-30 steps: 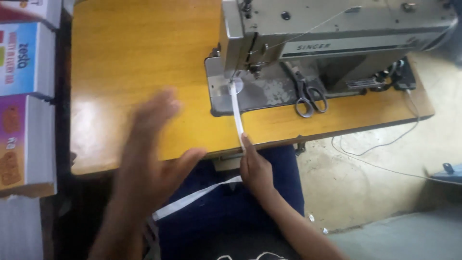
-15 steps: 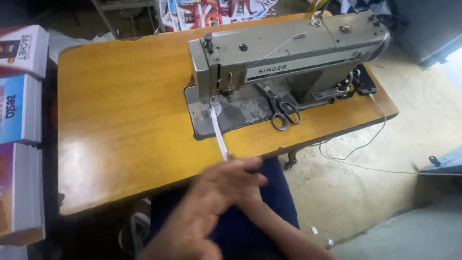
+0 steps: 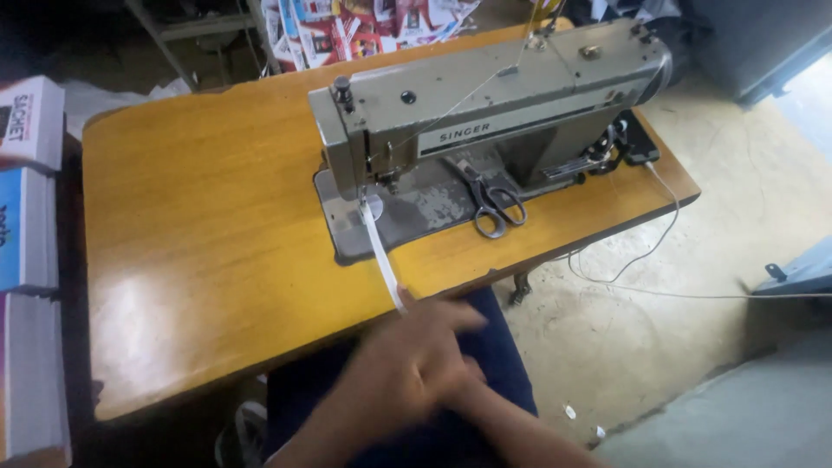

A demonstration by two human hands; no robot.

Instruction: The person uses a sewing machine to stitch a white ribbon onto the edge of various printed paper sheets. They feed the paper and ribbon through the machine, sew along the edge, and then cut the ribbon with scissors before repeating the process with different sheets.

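Note:
A grey sewing machine (image 3: 485, 113) stands on a yellow wooden table (image 3: 199, 234). A narrow white strip (image 3: 380, 251) runs from under its needle foot down to the table's front edge. There it ends under my hands, which overlap above my dark blue lap. My left hand (image 3: 399, 373) lies on top, blurred, fingers pointing right and touching the strip's end. My right hand (image 3: 468, 381) is mostly hidden beneath it, its forearm coming in from the lower right. Which fingers pinch the strip is not clear.
Grey scissors (image 3: 494, 204) lie on the machine bed, right of the needle. Stacked cardboard boxes (image 3: 26, 225) stand along the left edge. A white cable (image 3: 641, 260) hangs off the table's right side over the concrete floor. Coloured packets (image 3: 347, 26) are piled behind the table.
My left hand swung from the left across to my right hand and now covers it. My view pulled back and shifted, so the machine sits lower in frame.

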